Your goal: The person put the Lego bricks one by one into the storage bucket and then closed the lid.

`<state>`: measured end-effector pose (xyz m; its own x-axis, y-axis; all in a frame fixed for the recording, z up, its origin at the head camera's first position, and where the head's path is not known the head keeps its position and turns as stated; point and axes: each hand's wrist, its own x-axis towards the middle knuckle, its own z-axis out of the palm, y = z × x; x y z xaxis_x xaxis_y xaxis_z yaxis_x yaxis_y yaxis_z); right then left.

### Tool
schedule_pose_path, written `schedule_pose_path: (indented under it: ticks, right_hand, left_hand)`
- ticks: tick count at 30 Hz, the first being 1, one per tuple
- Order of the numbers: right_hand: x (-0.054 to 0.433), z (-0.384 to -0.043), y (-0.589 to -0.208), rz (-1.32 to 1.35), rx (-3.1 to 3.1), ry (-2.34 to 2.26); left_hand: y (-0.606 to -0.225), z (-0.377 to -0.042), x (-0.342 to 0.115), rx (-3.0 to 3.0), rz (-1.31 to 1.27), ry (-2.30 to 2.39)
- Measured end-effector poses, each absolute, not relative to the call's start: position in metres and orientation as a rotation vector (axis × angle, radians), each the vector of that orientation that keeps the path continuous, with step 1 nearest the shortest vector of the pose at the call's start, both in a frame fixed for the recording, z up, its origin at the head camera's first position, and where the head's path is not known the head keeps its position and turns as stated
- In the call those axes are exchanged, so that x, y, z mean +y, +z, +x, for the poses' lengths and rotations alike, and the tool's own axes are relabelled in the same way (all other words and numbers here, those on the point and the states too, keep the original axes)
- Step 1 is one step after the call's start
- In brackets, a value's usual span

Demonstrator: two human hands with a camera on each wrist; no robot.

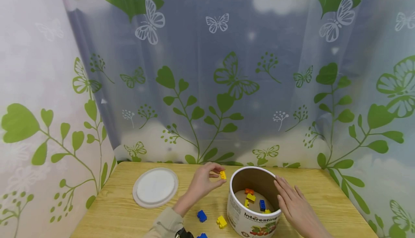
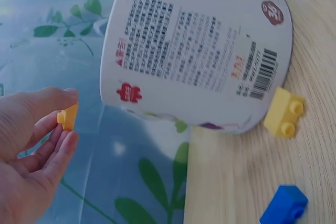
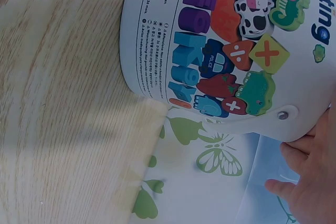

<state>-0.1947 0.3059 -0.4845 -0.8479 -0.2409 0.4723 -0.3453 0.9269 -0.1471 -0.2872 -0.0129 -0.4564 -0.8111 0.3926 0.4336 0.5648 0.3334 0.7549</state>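
Observation:
Between thumb and fingertips, my left hand (image 1: 205, 180) pinches a small yellow building brick (image 1: 223, 175), raised just left of a white cylindrical bucket (image 1: 251, 220). The same brick (image 2: 68, 117) shows at the fingertips in the left wrist view. My right hand (image 1: 296, 206) rests on the bucket's right rim, its fingers straight. Inside the bucket lie an orange brick (image 1: 249, 191), a blue brick (image 1: 262, 205) and several yellow bricks (image 1: 251, 197). In the right wrist view, the right hand (image 3: 310, 177) touches the bucket's printed side (image 3: 231, 51) near the rim.
On the table (image 1: 123, 194), a yellow brick (image 1: 222, 221) lies close to the bucket's left base. A blue brick (image 1: 202, 216) is left of it, and another blue brick (image 1: 202, 235) sits at the lower frame edge. A round white lid (image 1: 155, 187) lies at the left.

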Motion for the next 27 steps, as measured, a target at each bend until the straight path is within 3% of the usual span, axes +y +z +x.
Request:
schedule_pose_path:
  ticks: [27]
  right_hand:
    - [0.306, -0.195, -0.483, 0.409, -2.668, 0.304]
  left_hand:
    - [-0.448, -0.280, 0.072, -2.490, -1.081, -1.405]
